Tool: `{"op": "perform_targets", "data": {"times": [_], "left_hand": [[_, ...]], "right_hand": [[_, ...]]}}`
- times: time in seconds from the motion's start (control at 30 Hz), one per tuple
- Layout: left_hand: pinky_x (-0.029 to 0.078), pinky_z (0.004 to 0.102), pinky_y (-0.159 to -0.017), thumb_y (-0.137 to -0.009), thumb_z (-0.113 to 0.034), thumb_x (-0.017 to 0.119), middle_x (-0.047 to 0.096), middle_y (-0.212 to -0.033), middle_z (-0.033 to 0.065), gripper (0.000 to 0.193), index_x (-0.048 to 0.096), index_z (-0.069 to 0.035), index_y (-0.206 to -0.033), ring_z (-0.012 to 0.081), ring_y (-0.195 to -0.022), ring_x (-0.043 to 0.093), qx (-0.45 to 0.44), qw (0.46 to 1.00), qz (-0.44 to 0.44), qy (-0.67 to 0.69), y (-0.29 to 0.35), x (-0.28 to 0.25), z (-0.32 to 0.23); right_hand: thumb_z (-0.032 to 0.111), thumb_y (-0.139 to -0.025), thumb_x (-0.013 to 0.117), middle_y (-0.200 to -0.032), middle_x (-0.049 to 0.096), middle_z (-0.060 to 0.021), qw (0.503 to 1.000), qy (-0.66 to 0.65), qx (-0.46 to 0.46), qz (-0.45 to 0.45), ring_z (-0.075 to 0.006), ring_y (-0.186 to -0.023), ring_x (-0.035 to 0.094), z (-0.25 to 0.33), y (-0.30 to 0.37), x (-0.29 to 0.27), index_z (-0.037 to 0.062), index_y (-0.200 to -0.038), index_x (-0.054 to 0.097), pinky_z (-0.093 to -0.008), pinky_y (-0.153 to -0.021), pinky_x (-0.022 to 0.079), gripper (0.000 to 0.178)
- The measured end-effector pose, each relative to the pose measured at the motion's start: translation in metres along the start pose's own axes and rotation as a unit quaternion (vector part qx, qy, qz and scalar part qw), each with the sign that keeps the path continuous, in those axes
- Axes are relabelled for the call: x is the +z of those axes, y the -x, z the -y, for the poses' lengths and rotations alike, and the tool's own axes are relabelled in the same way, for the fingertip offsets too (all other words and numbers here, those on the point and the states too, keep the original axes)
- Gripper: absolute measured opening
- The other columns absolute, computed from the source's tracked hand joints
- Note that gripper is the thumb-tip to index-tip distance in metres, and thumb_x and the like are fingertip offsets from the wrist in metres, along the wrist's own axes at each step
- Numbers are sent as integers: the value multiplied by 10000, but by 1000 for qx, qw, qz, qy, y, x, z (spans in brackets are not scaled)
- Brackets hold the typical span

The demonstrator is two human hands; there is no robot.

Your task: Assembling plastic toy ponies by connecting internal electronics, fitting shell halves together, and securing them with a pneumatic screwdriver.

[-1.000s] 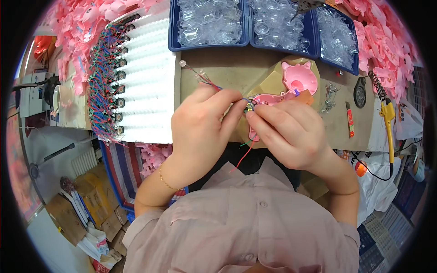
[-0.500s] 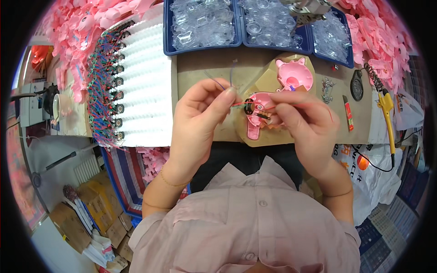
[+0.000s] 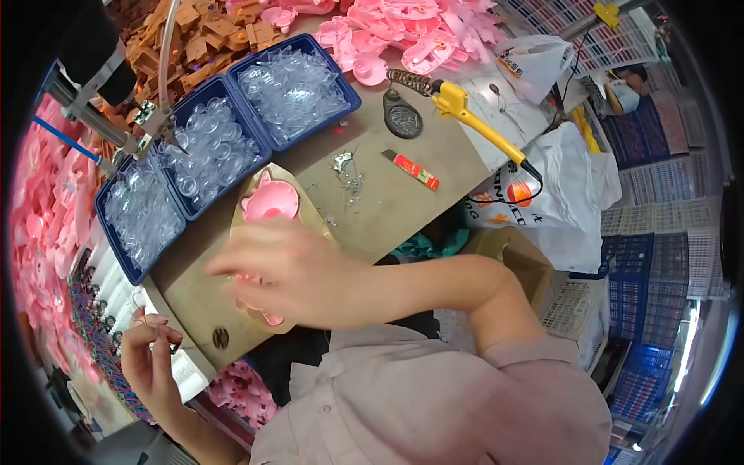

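At the left edge of the table, beside the white ribbed tray (image 3: 183, 370), my left hand (image 3: 147, 358) is closed in a pinch. A thin wire (image 3: 140, 301) rises from its fingertips, and a small dark piece shows beside them. My right hand (image 3: 298, 271) is blurred by motion above a brownish-yellow board (image 3: 246, 225). Below it lies a pink plastic shell half (image 3: 273, 318), mostly covered by the hand. Another pink shell half (image 3: 273, 200), hollow side up with small ears, rests farther back on the board. A round dark slotted disc (image 3: 221, 337) lies on the table between my hands.
Blue bins (image 3: 273, 143) of clear plastic parts line the back, near a metal machine head (image 3: 147, 128). A red cutter (image 3: 416, 172), small metal bits (image 3: 353, 182), a dark oval dish (image 3: 403, 116) and a yellow soldering iron (image 3: 484, 128) sit to the right. Pink parts (image 3: 434, 35) are heaped behind.
The view has swung to the right. My hands, close together before with red wire between them, are now apart: the left by the white tray, the right over the pink shell half.
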State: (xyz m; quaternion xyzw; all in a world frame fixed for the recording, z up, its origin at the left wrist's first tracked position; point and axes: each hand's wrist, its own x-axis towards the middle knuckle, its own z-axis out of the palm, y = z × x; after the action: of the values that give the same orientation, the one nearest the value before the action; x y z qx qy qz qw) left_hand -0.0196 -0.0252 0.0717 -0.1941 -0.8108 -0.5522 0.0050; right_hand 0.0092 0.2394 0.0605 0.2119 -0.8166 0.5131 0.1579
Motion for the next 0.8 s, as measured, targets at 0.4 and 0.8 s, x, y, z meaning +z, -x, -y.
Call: {"op": "perform_targets", "data": {"times": [0.4,0.8], "left_hand": [[381,310,-751,-757,-155,725,623,-740,67,134,657,-48,-800,212,-716,567,-25,994,75,-72,8,97,7],[352,332,-773,-757,-126,716,634,-786,-18,104,678,-114,-852,175,-805,564,52,987,19,-150,41,105,20]], "right_hand": [[98,-889,606,-1127,571,-54,904,127,137,-385,-115,-955,548,-124,127,-204,71,-1402,383,-266,-884,449,560],[103,-950,522,-1166,588,-224,894,289,153,-307,-256,-1037,617,-31,101,-179,-106,-1266,474,-314,-905,490,382]]}}
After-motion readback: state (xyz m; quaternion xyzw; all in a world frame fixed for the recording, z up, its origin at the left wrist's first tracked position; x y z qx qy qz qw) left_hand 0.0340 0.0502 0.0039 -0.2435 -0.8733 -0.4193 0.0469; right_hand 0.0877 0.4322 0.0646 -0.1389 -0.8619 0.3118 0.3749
